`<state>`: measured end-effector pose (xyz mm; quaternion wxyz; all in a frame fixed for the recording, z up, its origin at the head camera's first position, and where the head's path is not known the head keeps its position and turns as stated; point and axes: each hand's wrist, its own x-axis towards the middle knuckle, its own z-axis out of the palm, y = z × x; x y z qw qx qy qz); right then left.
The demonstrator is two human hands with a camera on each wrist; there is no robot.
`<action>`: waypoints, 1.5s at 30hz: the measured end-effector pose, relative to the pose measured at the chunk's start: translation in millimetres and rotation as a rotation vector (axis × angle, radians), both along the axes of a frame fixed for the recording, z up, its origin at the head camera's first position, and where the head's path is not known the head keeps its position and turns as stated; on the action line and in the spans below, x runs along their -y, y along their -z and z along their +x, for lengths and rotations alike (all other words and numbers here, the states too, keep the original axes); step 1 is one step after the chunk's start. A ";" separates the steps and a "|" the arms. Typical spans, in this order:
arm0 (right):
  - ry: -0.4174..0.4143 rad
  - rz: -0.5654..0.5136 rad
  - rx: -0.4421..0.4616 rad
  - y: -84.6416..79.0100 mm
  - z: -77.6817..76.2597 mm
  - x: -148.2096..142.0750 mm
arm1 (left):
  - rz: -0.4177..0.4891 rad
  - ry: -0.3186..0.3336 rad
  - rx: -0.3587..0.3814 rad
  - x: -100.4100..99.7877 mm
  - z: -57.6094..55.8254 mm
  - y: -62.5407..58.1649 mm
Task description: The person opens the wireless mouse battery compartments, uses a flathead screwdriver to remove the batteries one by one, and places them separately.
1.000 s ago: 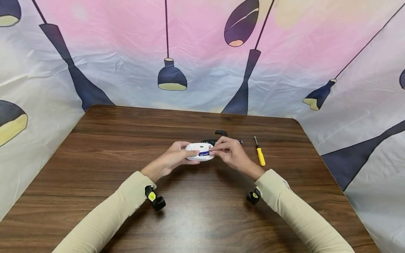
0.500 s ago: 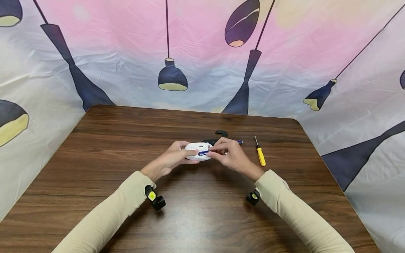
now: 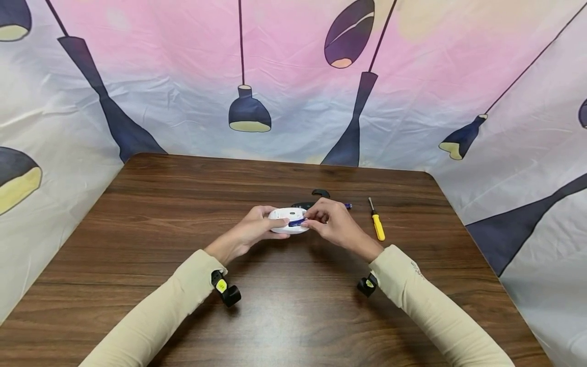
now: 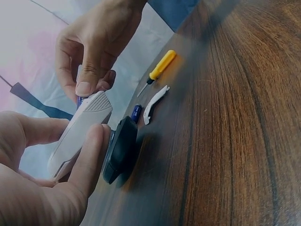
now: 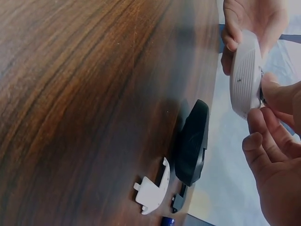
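Note:
A white computer mouse [image 3: 281, 214] is held underside up, clear of the table, by my left hand [image 3: 249, 228]. The left thumb lies over its underside near a blue battery [image 3: 295, 223], with the other fingers beneath the shell. My right hand [image 3: 337, 223] pinches the battery's right end between thumb and fingers, at the opening in the mouse. The battery sits slightly slanted there. In the right wrist view the ribbed side of the mouse faces the camera, and the right fingertips [image 5: 270, 89] hide most of the battery.
Behind the hands lie a black mouse [image 4: 121, 148], a white cover [image 5: 153, 193], a small black cover [image 3: 321, 193] and another blue battery [image 4: 136, 113]. A yellow-handled screwdriver [image 3: 378, 227] lies to the right. A printed cloth hangs behind the table [image 3: 206, 178].
The battery's right end has tipped up from lying flatter in the mouse. My right fingertips shifted a little left, then slightly back right. My left hand keeps its hold on the mouse.

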<state>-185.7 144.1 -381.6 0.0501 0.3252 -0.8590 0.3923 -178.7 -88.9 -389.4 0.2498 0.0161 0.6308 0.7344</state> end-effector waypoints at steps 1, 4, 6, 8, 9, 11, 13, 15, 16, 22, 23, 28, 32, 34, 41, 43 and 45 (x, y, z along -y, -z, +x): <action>-0.001 0.002 0.000 -0.9 0.3 -0.6 | 0.001 -0.001 0.002 -0.3 0.0 0.0; -0.005 0.009 0.002 -3.4 1.2 -2.7 | 0.002 0.004 0.000 -1.1 -0.2 0.1; -0.007 0.016 0.004 -4.8 1.5 -4.2 | -0.001 0.005 -0.004 -1.3 0.1 -0.2; -0.005 0.022 0.017 -6.3 1.8 -5.6 | -0.003 0.006 -0.010 -1.5 0.1 -0.2; -0.003 0.026 0.026 -7.1 1.9 -6.3 | -0.005 0.005 -0.012 -1.5 0.3 -0.3; 0.002 0.035 0.048 -8.6 2.1 -7.9 | -0.006 0.004 -0.013 -1.7 0.4 -0.3; 0.007 0.044 0.070 -9.9 2.1 -9.4 | -0.006 0.003 -0.014 -2.0 0.3 0.2; 0.012 0.056 0.084 -11.1 1.8 -10.9 | -0.005 0.001 -0.012 -2.4 0.1 0.7; 0.016 0.063 0.090 -11.3 1.6 -11.7 | -0.004 0.000 -0.011 -2.6 -0.2 1.1; 0.038 0.089 0.100 -12.4 0.8 -15.9 | -0.014 -0.012 -0.012 -2.5 0.0 1.2; 0.041 0.092 0.099 -12.4 0.7 -16.7 | -0.016 -0.012 -0.014 -2.4 0.0 1.3; 0.062 0.096 0.072 -11.6 0.3 -22.1 | -0.026 -0.009 -0.010 -1.9 -0.5 2.6; 0.085 0.093 0.035 -11.9 -0.6 -29.3 | -0.031 -0.020 0.001 -1.2 -0.9 4.0; 0.097 0.093 0.021 -12.8 -1.3 -34.0 | -0.033 -0.027 0.003 -0.3 -1.1 4.8; 0.153 0.107 0.027 -15.2 -4.5 -53.4 | -0.039 -0.022 -0.007 2.3 -1.2 6.9; 0.168 0.113 0.036 -14.3 -5.2 -58.8 | -0.041 -0.016 -0.008 2.9 -0.9 6.1; 0.187 0.128 0.032 -12.4 -6.3 -64.0 | -0.042 -0.012 -0.010 3.3 -0.7 5.8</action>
